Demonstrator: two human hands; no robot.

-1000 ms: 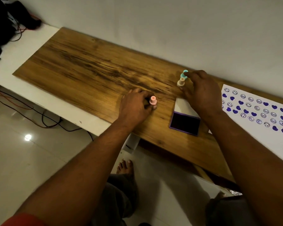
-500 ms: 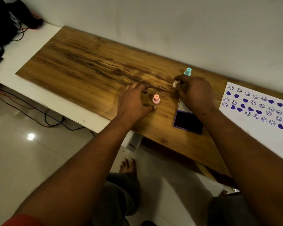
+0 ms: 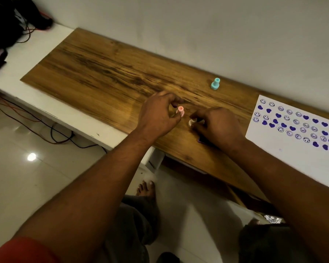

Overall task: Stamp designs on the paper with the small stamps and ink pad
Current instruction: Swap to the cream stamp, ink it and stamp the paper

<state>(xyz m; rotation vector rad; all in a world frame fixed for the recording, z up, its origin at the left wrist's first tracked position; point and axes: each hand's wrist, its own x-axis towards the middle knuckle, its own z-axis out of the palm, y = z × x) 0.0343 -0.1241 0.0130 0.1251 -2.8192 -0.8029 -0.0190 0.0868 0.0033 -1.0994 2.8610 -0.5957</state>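
My left hand [image 3: 158, 115] curls round a small pink stamp [image 3: 180, 111] that stands on the wooden tabletop [image 3: 103, 76], thumb and fingers pinching it. Just to its right, my right hand [image 3: 217, 127] pinches a small cream stamp [image 3: 192, 122] at its fingertips. This hand covers the purple ink pad [image 3: 201, 140], of which only a corner shows. A teal stamp [image 3: 215, 84] stands alone near the wall, touched by neither hand. The white paper [image 3: 292, 158] lies at the right, printed with several purple hearts and smiley faces.
A white shelf edge [image 3: 68, 114] runs along the front of the wooden top. Black gear and red cables [image 3: 6, 25] sit at the far left. Below are a glossy tiled floor and my bare foot [image 3: 145, 188].
My right hand has let go of the teal stamp, which now stands by the wall, and come forward over the ink pad with the cream stamp. My left hand stays on the pink stamp.
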